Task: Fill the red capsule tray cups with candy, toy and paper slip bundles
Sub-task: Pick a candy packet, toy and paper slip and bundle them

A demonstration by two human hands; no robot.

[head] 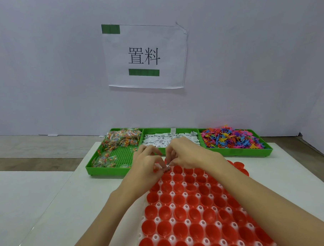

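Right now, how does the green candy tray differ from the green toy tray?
The candy tray on the left is partly emptied, its grid floor bare at the near side; the toy tray on the right is heaped edge to edge. The candy tray holds clear packets of coloured sweets; the toy tray holds loose flat figures in pink, blue and yellow. Both are shallow green trays.

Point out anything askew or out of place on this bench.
The paper sign on the wall hangs slightly crooked, and its top right corner is creased and lifting. One slip stands upright on the far rim of the middle green tray.
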